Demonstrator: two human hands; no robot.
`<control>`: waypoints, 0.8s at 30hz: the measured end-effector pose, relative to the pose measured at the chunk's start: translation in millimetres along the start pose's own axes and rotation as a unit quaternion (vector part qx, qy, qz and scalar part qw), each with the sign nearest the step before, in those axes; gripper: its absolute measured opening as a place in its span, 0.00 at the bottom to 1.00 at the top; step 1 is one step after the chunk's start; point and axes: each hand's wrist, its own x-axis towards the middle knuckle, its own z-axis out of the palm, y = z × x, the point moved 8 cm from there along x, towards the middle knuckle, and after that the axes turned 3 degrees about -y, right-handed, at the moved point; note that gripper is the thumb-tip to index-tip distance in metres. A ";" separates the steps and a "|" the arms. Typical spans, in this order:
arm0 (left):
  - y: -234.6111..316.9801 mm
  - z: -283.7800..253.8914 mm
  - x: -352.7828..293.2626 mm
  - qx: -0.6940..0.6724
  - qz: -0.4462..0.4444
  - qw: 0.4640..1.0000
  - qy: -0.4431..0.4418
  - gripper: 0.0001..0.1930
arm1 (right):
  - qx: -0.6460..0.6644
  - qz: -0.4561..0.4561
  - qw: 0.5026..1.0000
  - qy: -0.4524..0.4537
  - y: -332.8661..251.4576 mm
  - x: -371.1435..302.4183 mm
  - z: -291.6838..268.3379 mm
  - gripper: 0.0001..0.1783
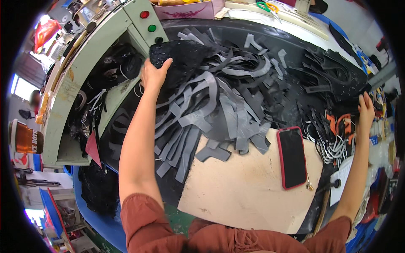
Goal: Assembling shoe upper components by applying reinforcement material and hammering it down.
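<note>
My left hand (154, 76) grips the lower left edge of a dark, glossy, speckled bundle (181, 54), thumb on the near side; the other fingers are partly hidden. My right hand (366, 110) is stretched far to the right, its fingers closed on the edge of a black bundle of curved cut pieces (333, 74). Between my hands lies a loose heap of grey and black cut strips (228, 101). Some of its near ends overhang a beige board (236, 189) in front of me.
A phone in a red case (292, 158) lies on the board. White and orange cords (333, 139) hang at the right. A pale green machine frame (63, 114) with red and green buttons stands at the left. Scissors (270, 8) lie at the back.
</note>
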 end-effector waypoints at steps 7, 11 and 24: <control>-38.9 44.7 35.3 -0.008 -0.073 0.996 -0.049 0.21 | -0.141 -0.148 0.967 -0.154 -60.3 -107.5 41.9 0.15; -4.5 3.1 17.6 -0.022 0.045 0.990 0.133 0.15 | -0.220 -0.268 0.922 -0.175 -122.3 -142.3 78.0 0.12; 36.2 -58.1 -20.2 -0.232 0.284 0.917 0.158 0.09 | 0.038 -0.490 0.850 -0.192 -310.9 -217.2 289.2 0.39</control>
